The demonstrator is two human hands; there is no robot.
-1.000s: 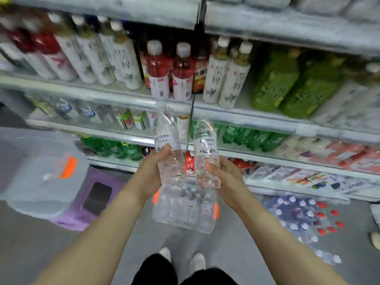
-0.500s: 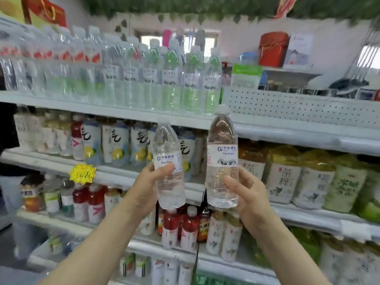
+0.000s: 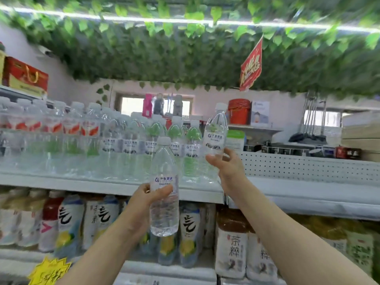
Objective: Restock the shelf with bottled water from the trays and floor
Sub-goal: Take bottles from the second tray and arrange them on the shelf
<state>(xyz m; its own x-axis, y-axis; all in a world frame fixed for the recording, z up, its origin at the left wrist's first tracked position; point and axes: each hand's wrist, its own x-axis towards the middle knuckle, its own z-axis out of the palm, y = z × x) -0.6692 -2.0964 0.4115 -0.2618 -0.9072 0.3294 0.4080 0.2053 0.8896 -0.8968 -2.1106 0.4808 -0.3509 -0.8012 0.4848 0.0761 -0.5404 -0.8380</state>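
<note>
Clear water bottle (image 3: 164, 194) upright below shelf edge (image 3: 115, 187), second bottle (image 3: 215, 133) tilted above

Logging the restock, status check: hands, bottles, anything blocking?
Left hand grips one water bottle, low. Right hand holds second bottle beside shelved row. Nothing visibly blocking.

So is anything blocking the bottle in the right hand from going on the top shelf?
Nothing visible blocks it. The right hand holds the bottle up by the right end of the water row on the top shelf. The spot below it looks blurry.
</note>
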